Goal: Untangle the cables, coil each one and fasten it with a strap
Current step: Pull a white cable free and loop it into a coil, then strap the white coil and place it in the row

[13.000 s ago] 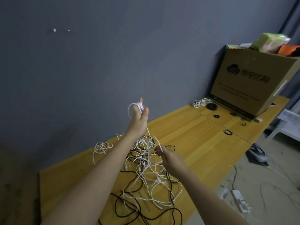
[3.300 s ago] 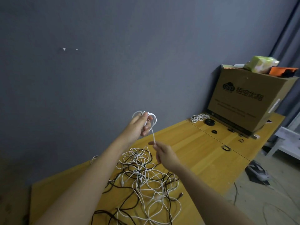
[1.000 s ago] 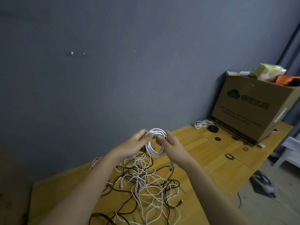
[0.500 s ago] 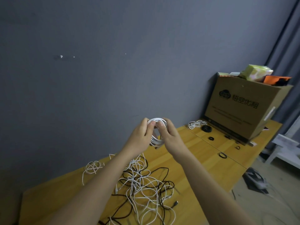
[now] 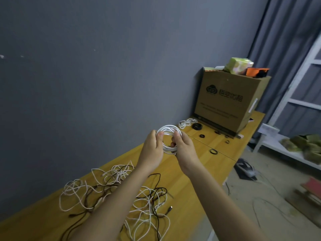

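Note:
A coiled white cable [image 5: 168, 135] is held up in the air above the yellow wooden table [image 5: 194, 173]. My left hand [image 5: 152, 150] grips the coil's left side, thumb on top. On the coil's right side my right hand [image 5: 184, 150] pinches it, and a small plug end shows just below. A tangle of white and black cables [image 5: 121, 192] lies on the table under my forearms. Black strap rings [image 5: 213, 151] lie further along the table, with a black roll [image 5: 197, 126] and a coiled white cable [image 5: 186, 122] near the box.
A large cardboard box [image 5: 229, 105] stands at the table's far end with packets on top. A grey wall runs along the table's left. To the right are a white frame [image 5: 286, 105], a low white shelf and loose cables and a power strip [image 5: 246, 171] on the floor.
The loose white cable was wound into a coil, and both hands came together on it. The view swung right and down since half a second ago; the coil stays held in both hands.

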Tool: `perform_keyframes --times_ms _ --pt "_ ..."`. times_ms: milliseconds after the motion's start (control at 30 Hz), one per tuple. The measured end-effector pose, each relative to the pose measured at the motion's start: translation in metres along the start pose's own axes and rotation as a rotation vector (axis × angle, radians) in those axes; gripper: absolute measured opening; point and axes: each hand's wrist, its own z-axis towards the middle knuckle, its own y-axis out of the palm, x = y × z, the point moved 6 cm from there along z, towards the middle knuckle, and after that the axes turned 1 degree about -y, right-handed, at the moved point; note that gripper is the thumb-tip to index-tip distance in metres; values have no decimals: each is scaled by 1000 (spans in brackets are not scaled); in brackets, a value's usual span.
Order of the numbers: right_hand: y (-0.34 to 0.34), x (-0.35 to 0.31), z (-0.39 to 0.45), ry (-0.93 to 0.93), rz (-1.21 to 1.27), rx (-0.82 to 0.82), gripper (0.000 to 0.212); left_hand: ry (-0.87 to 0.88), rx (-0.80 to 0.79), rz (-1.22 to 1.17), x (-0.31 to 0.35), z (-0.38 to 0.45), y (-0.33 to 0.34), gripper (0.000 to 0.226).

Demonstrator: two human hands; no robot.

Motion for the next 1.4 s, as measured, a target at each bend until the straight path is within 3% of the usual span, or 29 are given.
perform_keyframes --times_ms 67,167,300,433,767,1100,1233,1400 --pt "-18 6 6 14 30 22 24 36 -25 71 -5 7 15 51" --pt "-45 13 20 18 50 21 25 63 -77 68 -4 20 38 48" --pt "-89 28 48 8 57 14 27 -37 -263 -14 -10 42 86 47" --pt "-147 49 80 24 19 28 27 -160 -379 -103 -19 71 153 31" --pt "-303 77 170 75 -254 -7 37 -262 -287 -187 -4 133 329 27" --pt "-389 126 298 120 -345 -36 43 -259 -257 -109 -33 240 445 31" --pt "-423 155 369 196 -237 9 36 -248 -319 -99 -49 303 497 26" --pt "-468 184 449 212 -261 98 27 -372 -436 -243 -76 366 566 12"
